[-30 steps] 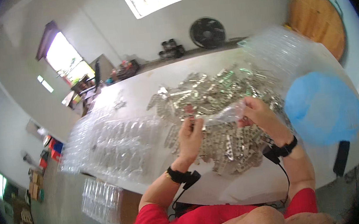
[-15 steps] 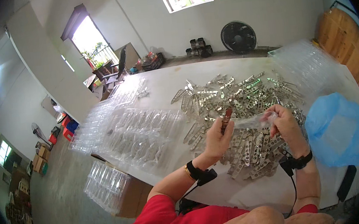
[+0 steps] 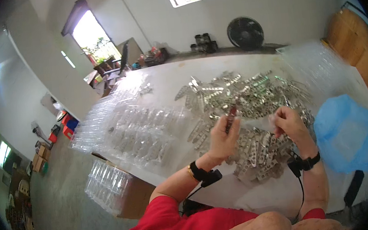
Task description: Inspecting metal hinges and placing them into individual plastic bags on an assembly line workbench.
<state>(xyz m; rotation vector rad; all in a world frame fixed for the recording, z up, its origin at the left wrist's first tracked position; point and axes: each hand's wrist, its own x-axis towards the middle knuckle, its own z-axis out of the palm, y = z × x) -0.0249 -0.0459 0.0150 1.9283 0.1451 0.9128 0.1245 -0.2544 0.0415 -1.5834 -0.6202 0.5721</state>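
Observation:
My left hand (image 3: 223, 138) is closed round a slim reddish-brown piece (image 3: 231, 118) that sticks up between thumb and fingers. To its right, my right hand (image 3: 290, 124) is closed in a pinch on a small clear plastic bag (image 3: 272, 120), blurred and mostly hidden by the fingers. Both hands are above a wide heap of silvery metal pieces with holes (image 3: 253, 152), long and narrow, lying across one another on the white table (image 3: 175, 77). The reddish-brown piece and the bag look apart.
Clear plastic trays (image 3: 103, 116) and filled clear packs (image 3: 145, 132) cover the table's left. More clear trays (image 3: 317, 62) lie at the far right, with a blue plastic bag (image 3: 348, 133) nearer. A cardboard box (image 3: 136, 198) holding clear trays stands beside the table's left edge.
The clear bag, earlier stretched between both hands, now shows only at my right fingers. The left hand keeps the reddish-brown piece. The view has shifted slightly.

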